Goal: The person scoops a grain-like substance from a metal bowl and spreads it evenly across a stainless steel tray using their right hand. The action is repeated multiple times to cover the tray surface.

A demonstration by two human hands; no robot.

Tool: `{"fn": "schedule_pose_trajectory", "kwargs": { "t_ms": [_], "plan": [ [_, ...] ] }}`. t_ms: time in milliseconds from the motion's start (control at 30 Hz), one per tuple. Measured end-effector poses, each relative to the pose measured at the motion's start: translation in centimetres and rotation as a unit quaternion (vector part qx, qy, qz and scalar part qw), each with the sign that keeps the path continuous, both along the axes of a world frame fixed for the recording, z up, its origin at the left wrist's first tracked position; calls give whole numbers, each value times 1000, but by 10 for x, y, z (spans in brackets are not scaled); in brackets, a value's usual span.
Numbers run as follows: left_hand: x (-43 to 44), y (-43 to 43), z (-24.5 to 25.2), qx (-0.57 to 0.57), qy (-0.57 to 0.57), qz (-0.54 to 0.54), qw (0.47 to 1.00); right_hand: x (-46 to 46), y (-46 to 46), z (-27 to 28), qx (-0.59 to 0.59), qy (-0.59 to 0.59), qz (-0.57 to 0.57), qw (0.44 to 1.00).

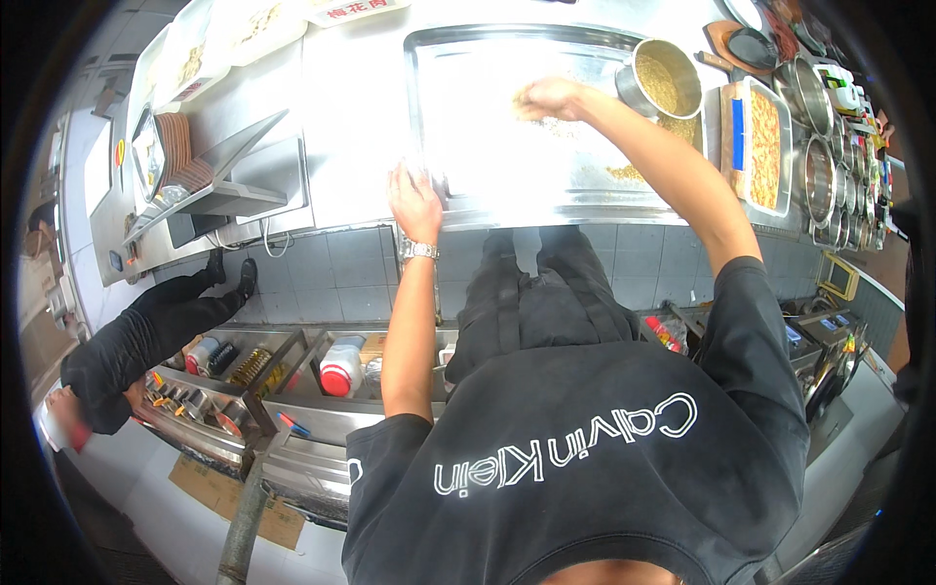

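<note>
In front of me lies a large metal tray [482,197], its middle washed out by glare. My right hand [552,99] is low over the tray, its fingers closed around a tan clump [523,104]; whether this is crumbs or something else I cannot tell. Golden-brown crumbs [625,173] are scattered on the tray below and to the right. Beyond my right forearm, a steel pot [626,88] stands tilted with more crumbs [656,79] inside. My left hand [414,201] rests flat at the tray's near left corner, fingers extended, holding nothing.
At right stand a clear plastic tub [764,146] of orange-brown food and several steel pots [819,179]. Left on the counter are a grey metal stand [241,175] and white food bins [267,29]. A person in black [139,322] is at far left. Shelving [307,365] runs behind me.
</note>
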State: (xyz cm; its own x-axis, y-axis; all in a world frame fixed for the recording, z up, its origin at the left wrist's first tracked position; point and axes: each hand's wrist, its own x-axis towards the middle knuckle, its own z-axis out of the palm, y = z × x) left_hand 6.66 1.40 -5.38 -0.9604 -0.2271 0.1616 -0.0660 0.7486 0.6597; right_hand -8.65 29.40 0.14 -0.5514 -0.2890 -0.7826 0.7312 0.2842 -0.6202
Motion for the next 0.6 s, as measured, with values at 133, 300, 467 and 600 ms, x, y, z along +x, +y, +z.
{"fn": "schedule_pose_trajectory", "kwargs": {
  "t_ms": [133,300,467,600],
  "plan": [
    [-3,2,1,22,-3,-6,1000,-5,-14,-4,9,26,23,999],
    [1,0,-3,10,-3,7,1000,-11,-44,9,19,36,33,999],
    [-5,3,-3,11,8,-2,1000,-20,-52,-13,-20,48,-20,998],
    [0,0,-3,22,3,6,1000,-14,-63,5,-43,36,17,998]
  ]
}}
